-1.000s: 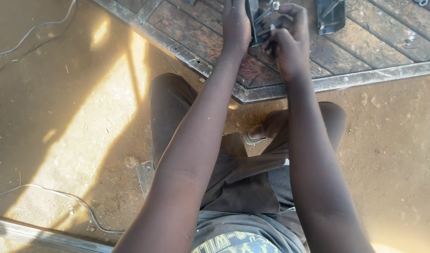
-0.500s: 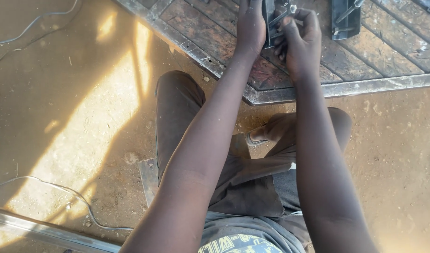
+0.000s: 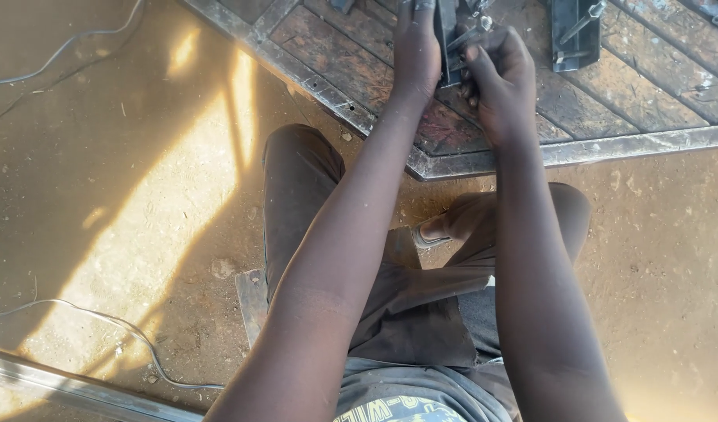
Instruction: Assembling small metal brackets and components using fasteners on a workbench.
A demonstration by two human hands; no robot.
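Note:
My left hand [image 3: 416,48] grips a dark upright metal bracket [image 3: 447,39] that stands on a rusty framed metal panel [image 3: 578,148] lying on the ground. My right hand [image 3: 495,78] is closed around a small metal part, likely a bolt or tool [image 3: 474,31], pressed against the right side of that bracket. Both arms reach forward over my bent legs. The top of the bracket is cut off by the frame's upper edge.
A second dark metal bracket with a bolt [image 3: 574,31] lies on the panel to the right. A thin wire [image 3: 101,320] curls over the dirt floor at left. A metal bar [image 3: 62,383] runs along the lower left. Sunlight streaks the ground.
The view has shifted so the hands and panel sit slightly lower and further right in the frame. Both hands keep their hold at the bracket.

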